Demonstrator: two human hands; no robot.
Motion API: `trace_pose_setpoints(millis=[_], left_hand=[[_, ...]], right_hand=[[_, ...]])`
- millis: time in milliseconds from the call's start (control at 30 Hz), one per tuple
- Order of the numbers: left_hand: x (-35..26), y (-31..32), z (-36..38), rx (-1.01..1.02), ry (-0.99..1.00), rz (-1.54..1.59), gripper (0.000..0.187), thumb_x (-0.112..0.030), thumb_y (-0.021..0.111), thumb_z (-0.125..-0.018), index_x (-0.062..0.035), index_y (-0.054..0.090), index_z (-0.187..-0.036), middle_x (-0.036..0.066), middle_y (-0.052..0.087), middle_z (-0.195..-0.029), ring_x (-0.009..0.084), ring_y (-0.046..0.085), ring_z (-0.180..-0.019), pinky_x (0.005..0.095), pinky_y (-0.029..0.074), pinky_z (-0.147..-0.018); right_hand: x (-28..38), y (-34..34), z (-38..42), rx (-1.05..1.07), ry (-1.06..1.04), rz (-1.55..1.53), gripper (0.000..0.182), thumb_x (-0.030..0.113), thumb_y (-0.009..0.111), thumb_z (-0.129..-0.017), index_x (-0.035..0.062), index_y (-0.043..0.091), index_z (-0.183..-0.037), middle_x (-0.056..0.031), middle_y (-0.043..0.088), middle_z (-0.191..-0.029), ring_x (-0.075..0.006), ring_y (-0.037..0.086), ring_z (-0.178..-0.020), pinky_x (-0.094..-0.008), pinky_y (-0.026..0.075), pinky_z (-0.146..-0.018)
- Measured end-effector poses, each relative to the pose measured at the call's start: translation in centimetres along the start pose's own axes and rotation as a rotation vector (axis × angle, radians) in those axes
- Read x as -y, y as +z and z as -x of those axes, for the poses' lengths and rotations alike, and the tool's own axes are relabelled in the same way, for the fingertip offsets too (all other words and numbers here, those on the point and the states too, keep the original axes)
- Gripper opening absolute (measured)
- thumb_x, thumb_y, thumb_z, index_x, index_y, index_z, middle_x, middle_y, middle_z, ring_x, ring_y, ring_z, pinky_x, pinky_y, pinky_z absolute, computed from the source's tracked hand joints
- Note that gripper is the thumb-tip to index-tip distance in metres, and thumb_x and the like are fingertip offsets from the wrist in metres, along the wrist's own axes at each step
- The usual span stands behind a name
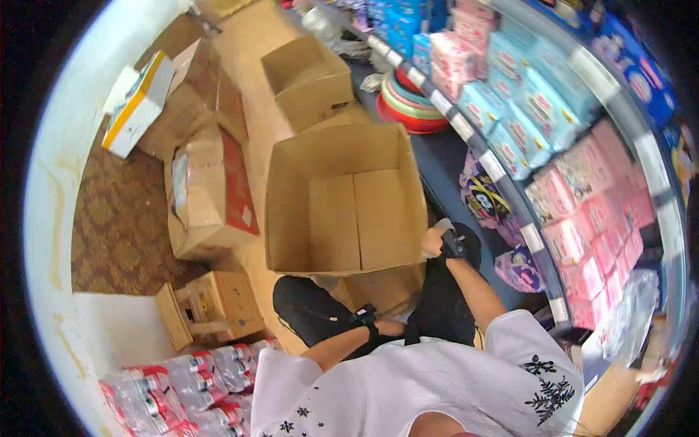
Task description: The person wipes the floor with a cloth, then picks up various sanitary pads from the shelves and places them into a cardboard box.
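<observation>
A large cardboard box (pixel 331 211), open at the top and bare inside, stands in front of me between my bent legs. Beside its right wall, near the front corner, my right hand (pixel 435 242) is closed, with a small whitish thing (pixel 443 225) showing at its fingers; I cannot tell what it is. My left hand (pixel 390 328) is low over my lap, just below the box's near edge, by a lower brown cardboard piece (pixel 375 288). Its fingers are blurred and partly hidden. Dark bands sit on both wrists.
Pink packs (pixel 582 226) and pale blue packs (pixel 524 109) fill the shelf on the right. Behind stand another open carton (pixel 306 76) and stacked coloured basins (pixel 411 105). At left are a taped carton (pixel 207 193), a wooden stool (pixel 226 309) and wrapped bottles (pixel 182 386).
</observation>
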State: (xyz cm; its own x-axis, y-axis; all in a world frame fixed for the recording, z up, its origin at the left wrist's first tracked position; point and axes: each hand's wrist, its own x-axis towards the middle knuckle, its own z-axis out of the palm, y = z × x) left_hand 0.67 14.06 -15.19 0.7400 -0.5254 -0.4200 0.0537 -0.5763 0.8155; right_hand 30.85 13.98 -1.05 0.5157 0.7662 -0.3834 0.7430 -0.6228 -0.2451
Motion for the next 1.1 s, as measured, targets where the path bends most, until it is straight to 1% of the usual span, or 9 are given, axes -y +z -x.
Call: trace_pose_setpoints(millis=[367,467,700,733,800,900,967,1067,1100], left_hand=[[-5.1,-3.5,3.1,-0.178,-0.035,-0.134,0.025,-0.021,0.045,-0.077,0.0004,0.055,-0.068,0.017,0.056,-0.064,0.0271,0.049,-0.053,0.0401,0.037,-0.051],[-8.4,-4.8,2.5,-0.310,-0.426,0.046,0.037,-0.030,0.038,-0.086,-0.0019,0.062,-0.082,0.011,0.061,-0.083,0.0197,0.055,-0.073,0.0357,0.042,-0.069],[-15.6,-8.8,5.1,-0.213,-0.553,0.372,0.035,-0.028,0.035,-0.088,-0.0039,0.057,-0.099,0.008,0.058,-0.102,0.0203,0.050,-0.092,0.0313,0.037,-0.087],[-14.2,-8.2,5.0,-0.222,-0.581,0.355,0.036,-0.028,0.034,-0.088,-0.0039,0.057,-0.101,0.007,0.058,-0.103,0.0199,0.050,-0.093,0.0310,0.036,-0.088],[-4.7,-3.6,3.2,-0.052,-0.368,0.437,0.039,-0.030,0.032,-0.089,-0.0039,0.055,-0.106,0.005,0.057,-0.105,0.0168,0.049,-0.093,0.0297,0.036,-0.089],[-8.3,-3.6,3.2,-0.280,-0.375,0.887,0.027,-0.028,0.042,-0.084,-0.0089,0.059,-0.090,-0.001,0.054,-0.079,0.0102,0.047,-0.071,0.0258,0.039,-0.065],[-11.4,-5.4,4.0,-0.291,-0.359,0.771,0.031,-0.035,0.042,-0.085,-0.0103,0.055,-0.097,-0.001,0.052,-0.082,0.0114,0.048,-0.074,0.0266,0.039,-0.067],[-14.9,-7.4,4.4,-0.655,-0.367,1.228,0.041,-0.047,0.040,-0.085,-0.0139,0.049,-0.107,0.000,0.050,-0.091,0.0157,0.047,-0.084,0.0306,0.039,-0.072],[-11.2,-7.4,4.5,-0.430,0.132,1.591,0.038,-0.044,0.039,-0.086,-0.0131,0.049,-0.107,0.002,0.051,-0.098,0.0188,0.047,-0.093,0.0333,0.039,-0.076]], right_hand=[[2.8,-2.7,7.4,-0.553,0.030,-0.308,0.036,0.033,0.054,-0.072,-0.0007,0.055,-0.060,-0.0207,0.056,-0.062,-0.0336,0.057,-0.057,-0.0420,0.044,-0.054],[3.4,-4.1,11.2,-0.575,0.123,-0.683,0.035,0.033,0.057,-0.076,-0.0013,0.057,-0.071,-0.0214,0.056,-0.064,-0.0338,0.058,-0.062,-0.0408,0.045,-0.057],[4.2,-3.1,16.7,-0.495,0.025,-0.950,0.036,0.034,0.057,-0.076,-0.0013,0.058,-0.070,-0.0217,0.056,-0.066,-0.0370,0.056,-0.065,-0.0401,0.043,-0.059],[4.3,-2.6,16.6,-0.505,-0.021,-0.907,0.034,0.032,0.057,-0.078,-0.0012,0.060,-0.077,-0.0157,0.060,-0.066,-0.0250,0.061,-0.064,-0.0339,0.045,-0.059],[5.4,-3.0,17.1,-0.466,-0.017,-0.963,0.034,0.033,0.058,-0.078,-0.0009,0.061,-0.076,-0.0147,0.060,-0.066,-0.0233,0.060,-0.063,-0.0333,0.045,-0.058],[6.3,-1.7,15.6,-0.255,-0.014,-1.138,0.032,0.032,0.057,-0.079,0.0005,0.061,-0.075,-0.0064,0.060,-0.067,-0.0156,0.057,-0.062,-0.0282,0.043,-0.058],[7.7,-2.8,16.6,-0.109,-0.054,-1.553,0.029,0.032,0.056,-0.081,0.0030,0.060,-0.077,-0.0023,0.059,-0.072,-0.0133,0.056,-0.067,-0.0255,0.043,-0.061],[8.6,-3.9,17.5,0.128,0.122,-1.975,0.027,0.035,0.056,-0.081,0.0081,0.056,-0.085,-0.0032,0.058,-0.081,-0.0138,0.055,-0.072,-0.0279,0.044,-0.066],[8.5,-3.4,17.3,0.142,0.159,-2.040,0.025,0.034,0.055,-0.082,0.0087,0.056,-0.086,-0.0034,0.058,-0.081,-0.0143,0.055,-0.074,-0.0285,0.045,-0.066]])
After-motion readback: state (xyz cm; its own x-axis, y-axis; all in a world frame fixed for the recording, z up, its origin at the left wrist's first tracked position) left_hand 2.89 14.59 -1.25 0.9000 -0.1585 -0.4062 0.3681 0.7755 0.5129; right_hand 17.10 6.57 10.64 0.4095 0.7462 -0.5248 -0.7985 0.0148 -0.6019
